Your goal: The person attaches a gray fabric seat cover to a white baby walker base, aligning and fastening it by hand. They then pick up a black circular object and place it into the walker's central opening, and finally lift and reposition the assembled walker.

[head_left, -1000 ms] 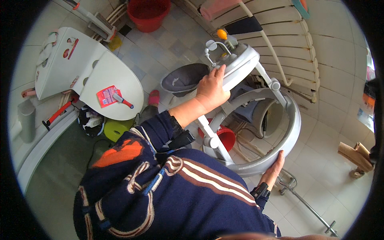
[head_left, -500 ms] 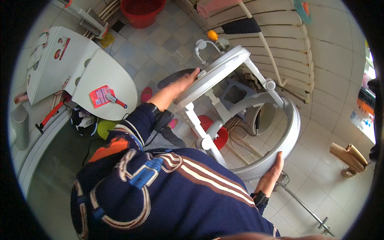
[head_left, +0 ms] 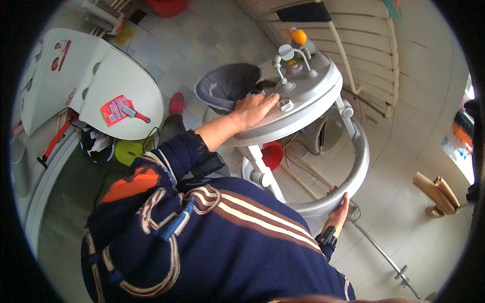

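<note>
A grey baby walker stands tilted before me, its toy tray on top and its round base ring to the right. My left hand lies on the tray with its fingers stretched out flat, beside the dark padded seat. Around the lower part of the base ring my right hand is closed, with fingertips showing on the inner side. From the tray rise a curved white toy arm and an orange toy ball. The thumb of my left hand is hard to make out.
To the left is a white washing machine with its lid up; a red packet and a small brush lie on the nearer white panel. A ribbed radiator lines the wall. A red bowl and pipes show beneath the walker.
The walker has turned so that its tray top and dark seat face up more. My left hand has moved right, onto the tray's top. My right hand stays on the ring, slightly lower.
</note>
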### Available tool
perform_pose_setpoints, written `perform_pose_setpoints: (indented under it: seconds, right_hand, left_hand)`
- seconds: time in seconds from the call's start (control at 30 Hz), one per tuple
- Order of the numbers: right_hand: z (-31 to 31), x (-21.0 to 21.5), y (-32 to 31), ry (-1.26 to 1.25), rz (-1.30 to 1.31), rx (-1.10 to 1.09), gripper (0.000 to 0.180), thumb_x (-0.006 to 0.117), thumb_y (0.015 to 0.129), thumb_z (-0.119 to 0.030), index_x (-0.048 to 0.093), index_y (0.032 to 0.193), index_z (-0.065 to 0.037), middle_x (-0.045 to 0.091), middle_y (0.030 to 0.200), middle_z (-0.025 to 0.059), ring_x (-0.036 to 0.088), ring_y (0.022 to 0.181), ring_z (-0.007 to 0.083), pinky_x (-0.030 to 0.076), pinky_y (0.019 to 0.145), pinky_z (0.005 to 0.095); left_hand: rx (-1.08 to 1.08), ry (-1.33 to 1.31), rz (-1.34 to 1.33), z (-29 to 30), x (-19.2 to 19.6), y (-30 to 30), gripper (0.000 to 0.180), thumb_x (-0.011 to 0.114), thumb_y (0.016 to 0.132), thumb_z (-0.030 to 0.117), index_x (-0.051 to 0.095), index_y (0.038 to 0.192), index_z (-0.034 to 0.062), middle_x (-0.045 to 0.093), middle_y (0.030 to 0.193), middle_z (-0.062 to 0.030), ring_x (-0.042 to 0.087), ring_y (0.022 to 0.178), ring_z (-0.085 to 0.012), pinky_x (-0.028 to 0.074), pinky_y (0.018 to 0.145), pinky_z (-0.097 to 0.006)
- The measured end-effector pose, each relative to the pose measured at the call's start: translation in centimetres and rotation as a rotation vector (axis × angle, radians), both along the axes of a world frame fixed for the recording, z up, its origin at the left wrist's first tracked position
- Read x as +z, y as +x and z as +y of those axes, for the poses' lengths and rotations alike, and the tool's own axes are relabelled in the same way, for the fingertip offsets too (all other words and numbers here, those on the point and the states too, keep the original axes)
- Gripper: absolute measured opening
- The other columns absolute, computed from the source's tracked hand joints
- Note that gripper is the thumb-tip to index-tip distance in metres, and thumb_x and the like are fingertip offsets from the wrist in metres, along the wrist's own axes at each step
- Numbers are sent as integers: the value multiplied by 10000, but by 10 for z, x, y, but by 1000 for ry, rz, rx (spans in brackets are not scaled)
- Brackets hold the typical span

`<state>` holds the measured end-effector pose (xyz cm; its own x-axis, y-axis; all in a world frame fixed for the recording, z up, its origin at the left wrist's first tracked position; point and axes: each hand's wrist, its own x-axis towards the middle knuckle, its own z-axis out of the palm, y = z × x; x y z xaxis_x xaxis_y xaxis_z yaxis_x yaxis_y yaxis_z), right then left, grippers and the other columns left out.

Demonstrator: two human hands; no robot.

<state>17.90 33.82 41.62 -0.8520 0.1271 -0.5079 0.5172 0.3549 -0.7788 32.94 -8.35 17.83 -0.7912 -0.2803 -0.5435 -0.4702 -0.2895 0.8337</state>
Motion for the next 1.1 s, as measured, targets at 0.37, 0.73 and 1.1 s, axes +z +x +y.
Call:
perform_pose_setpoints:
  seconds: [0.37,0.73,1.1]
  right_hand:
    - [18,-56,-11,-39,12,-190,720,645,857,-672,582,1167,-26,668,939,173,657,794,324,563,729,442]
    - [12,-62,-16,1,30,-214,737,623,842,-715,574,1109,-30,650,890,154,646,751,310,552,681,427]
    - [18,-61,-17,7,41,-165,773,659,798,-731,582,1142,-43,662,896,156,658,741,312,572,681,429]
  left_hand:
    - [92,-286,101,-6,32,-2,566,477,962,564,667,965,30,663,980,-230,632,975,-402,471,850,-464]
    - [147,-370,119,1,33,1,482,527,966,482,666,1067,32,657,1003,-227,634,982,-402,488,850,-456]
    - [126,-337,148,-9,37,5,543,573,935,506,661,1132,8,671,1057,-223,639,1003,-404,481,878,-490]
